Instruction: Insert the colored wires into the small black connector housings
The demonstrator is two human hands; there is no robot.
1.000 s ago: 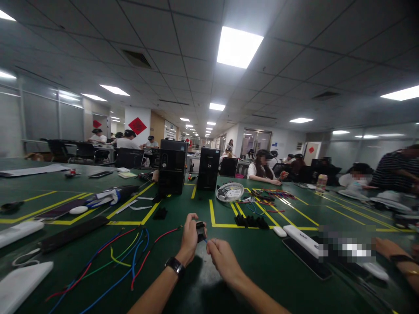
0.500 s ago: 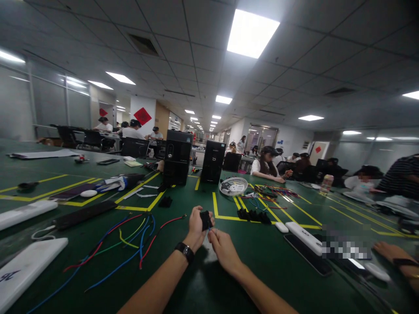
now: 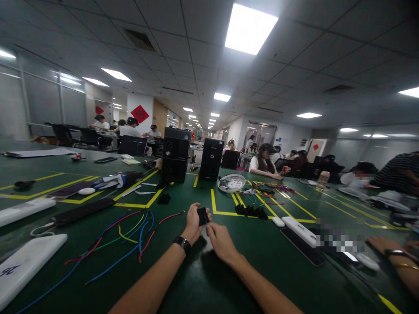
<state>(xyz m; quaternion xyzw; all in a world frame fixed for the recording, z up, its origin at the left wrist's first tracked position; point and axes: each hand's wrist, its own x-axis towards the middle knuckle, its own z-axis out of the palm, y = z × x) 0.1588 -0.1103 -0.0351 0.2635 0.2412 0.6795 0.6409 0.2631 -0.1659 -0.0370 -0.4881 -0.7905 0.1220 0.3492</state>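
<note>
A small black block (image 3: 202, 215) sits in the left hand (image 3: 194, 227), raised over the table (image 3: 262, 266) midway along its near edge. The left fingers are curled round it. The right hand (image 3: 221, 240) is closed, thumb and forefinger pinching a blue wire (image 3: 206, 223) just at the block's lower side; the hands are close together, and how far the wire goes in is too small to tell.

Left of the hands, loose wires (image 3: 140, 255) in red, blue, green and yellow lie towards the table's near left corner, where a white power bank (image 3: 39, 264) rests. Beyond the hands stand a row of black blocks (image 3: 251, 212) and, behind it, a white slotted basket (image 3: 242, 185), with a tangle of coloured wires to its right. Two black computer towers (image 3: 176, 159) stand upright towards the far edge. At the right edge, a co-worker's hand (image 3: 381, 245) rests near a black smartphone (image 3: 304, 252).
</note>
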